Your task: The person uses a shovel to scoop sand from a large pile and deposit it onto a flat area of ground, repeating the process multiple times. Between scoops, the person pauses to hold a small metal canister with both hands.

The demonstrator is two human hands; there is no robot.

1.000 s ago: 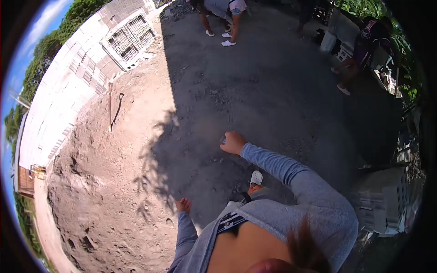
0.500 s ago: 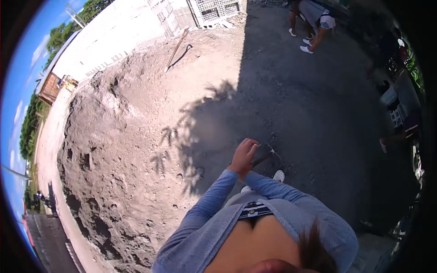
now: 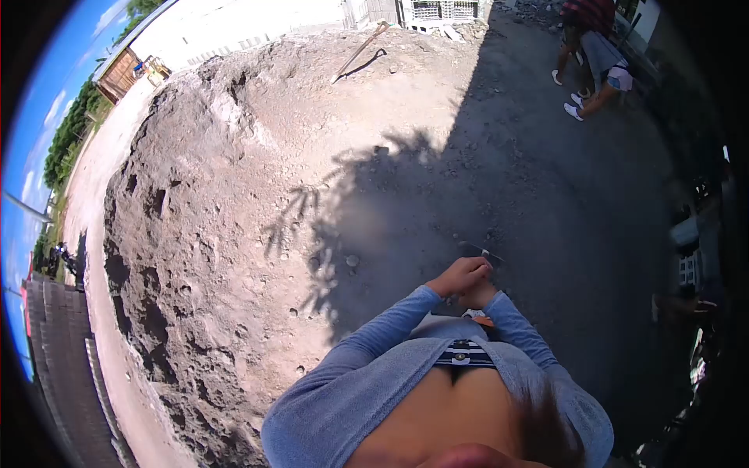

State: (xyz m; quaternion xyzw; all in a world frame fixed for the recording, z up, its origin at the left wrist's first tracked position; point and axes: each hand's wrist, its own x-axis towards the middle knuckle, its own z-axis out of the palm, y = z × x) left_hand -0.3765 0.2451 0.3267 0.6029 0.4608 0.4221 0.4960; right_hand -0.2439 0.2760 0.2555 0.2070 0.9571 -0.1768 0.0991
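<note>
In front of my waist my hands are together. My left hand (image 3: 460, 274) lies over my right hand (image 3: 479, 294), its fingers curled and pressed together. The right hand's fingers are mostly hidden under it. Just beyond the hands a dark, thin-edged object (image 3: 477, 251) shows against the shaded ground; whether the hands hold it cannot be made out. A small orange piece (image 3: 481, 320) shows just below the hands, by my clothing.
A long-handled tool (image 3: 360, 53) lies on sunlit soil. Rough, pitted earth (image 3: 179, 257) slopes at left. Two people (image 3: 597, 62) bend down in the upper right shade. Pale blocks (image 3: 445, 11) stand at the top. Another person (image 3: 694, 306) is dimly visible at the right.
My hands have shifted right and slightly down in the view, now closer together. The tool and the two people appear further right as the camera view has turned.
</note>
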